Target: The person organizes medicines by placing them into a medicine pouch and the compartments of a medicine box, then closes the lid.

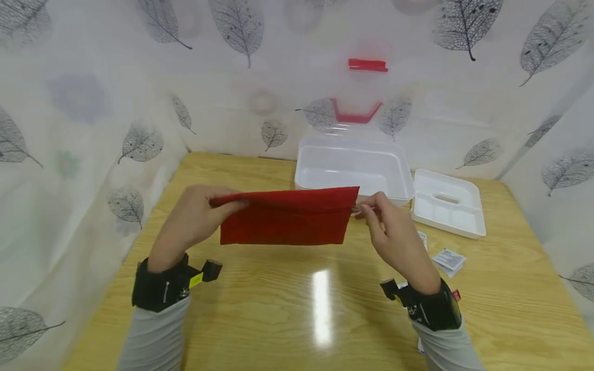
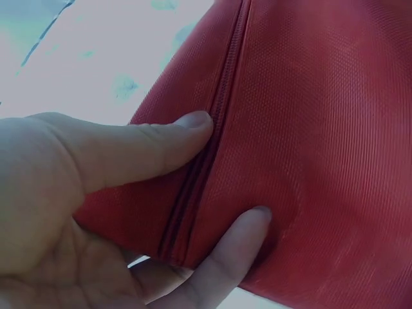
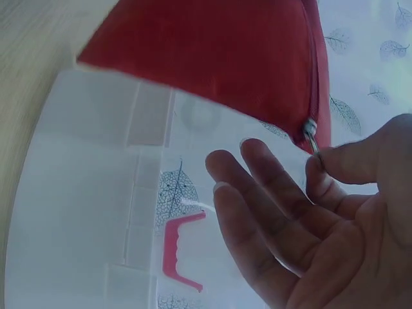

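Note:
A red zippered pouch (image 1: 287, 221) is held up above the wooden table, stretched between both hands. My left hand (image 1: 197, 214) grips its left end, with the thumb lying beside the zipper (image 2: 225, 84) in the left wrist view. At the right end, my right hand (image 1: 392, 232) pinches the metal zipper pull (image 3: 311, 132) between thumb and index finger. The other fingers of that hand are spread loosely, as the right wrist view shows. The zipper looks closed along the part that shows. Whatever the pouch contains is hidden.
Behind the pouch stands a white plastic box (image 1: 352, 159), with a white divided tray (image 1: 447, 201) to its right. Small paper packets (image 1: 449, 260) lie near the right forearm. A red handle (image 1: 356, 116) shows against the leaf-patterned curtain at the back.

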Demonstrator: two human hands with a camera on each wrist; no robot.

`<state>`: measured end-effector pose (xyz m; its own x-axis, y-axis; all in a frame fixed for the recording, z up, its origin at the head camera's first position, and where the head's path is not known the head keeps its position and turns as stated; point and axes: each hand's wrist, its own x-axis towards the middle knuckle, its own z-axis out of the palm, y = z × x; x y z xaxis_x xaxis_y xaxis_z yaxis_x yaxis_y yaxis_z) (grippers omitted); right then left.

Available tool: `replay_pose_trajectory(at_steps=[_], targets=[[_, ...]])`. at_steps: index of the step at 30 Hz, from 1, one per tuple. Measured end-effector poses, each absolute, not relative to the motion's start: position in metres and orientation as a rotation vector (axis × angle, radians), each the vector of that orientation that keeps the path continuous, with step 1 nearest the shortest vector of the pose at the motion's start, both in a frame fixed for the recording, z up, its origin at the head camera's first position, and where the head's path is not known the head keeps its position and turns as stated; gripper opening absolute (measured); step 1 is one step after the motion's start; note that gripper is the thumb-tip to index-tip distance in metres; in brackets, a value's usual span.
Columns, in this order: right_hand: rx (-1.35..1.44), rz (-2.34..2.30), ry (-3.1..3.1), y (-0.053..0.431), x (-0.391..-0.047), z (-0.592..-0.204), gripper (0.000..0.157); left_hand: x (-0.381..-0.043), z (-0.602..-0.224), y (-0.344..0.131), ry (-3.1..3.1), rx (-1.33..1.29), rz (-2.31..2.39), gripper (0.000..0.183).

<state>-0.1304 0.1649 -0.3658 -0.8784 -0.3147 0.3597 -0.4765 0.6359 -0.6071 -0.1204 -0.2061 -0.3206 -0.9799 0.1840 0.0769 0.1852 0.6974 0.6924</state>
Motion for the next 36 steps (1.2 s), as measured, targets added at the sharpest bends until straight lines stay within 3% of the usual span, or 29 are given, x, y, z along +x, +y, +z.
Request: replay_pose_trajectory(at_steps=[11,21,33,36], targets=[[0.635,1.104,-2.723,0.167,-0.130,-0.368,0.011,-0.119,-0.320,-0.267,-2.839,0.143,-1.260,0.043],[0.658,1.096,-2.820,0.169,-0.133,-0.376,0.018,-0.153,-0.360,-0.296,-2.731,0.573,-1.481,0.058],[0.701,1.108,-2.871,0.158,-0.138,-0.382,0.023,-0.167,-0.393,-0.313,-2.667,0.736,-1.428,0.056],[0.703,1.124,-2.854,0.156,-0.138,-0.381,0.024,-0.168,-0.398,-0.319,-2.705,0.767,-1.459,0.067]])
